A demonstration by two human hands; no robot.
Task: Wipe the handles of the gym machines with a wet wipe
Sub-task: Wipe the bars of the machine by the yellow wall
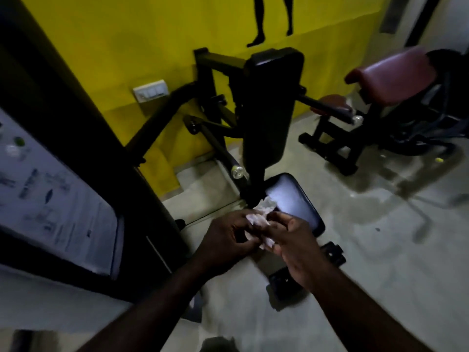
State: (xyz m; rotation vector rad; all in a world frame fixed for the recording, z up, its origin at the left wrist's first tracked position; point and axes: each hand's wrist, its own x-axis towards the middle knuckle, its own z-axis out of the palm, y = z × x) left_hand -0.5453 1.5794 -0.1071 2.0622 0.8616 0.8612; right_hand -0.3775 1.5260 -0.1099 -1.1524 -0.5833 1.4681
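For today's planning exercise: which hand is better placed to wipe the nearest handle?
Probably left: the left hand grips the wipe and lies on the handle side; the right hand, also pinching it, is farther away.

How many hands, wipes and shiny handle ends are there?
Hands: 2, the left hand and the right hand
Wipes: 1, the white wipe held by both
Shiny handle ends: 2, the near handle end and the far handle end
Total: 5

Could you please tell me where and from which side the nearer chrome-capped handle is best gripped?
Grip the handle on its black shaft just behind the chrome end cap, coming from above and its left: it slopes toward you, and the back pad crowds its right.
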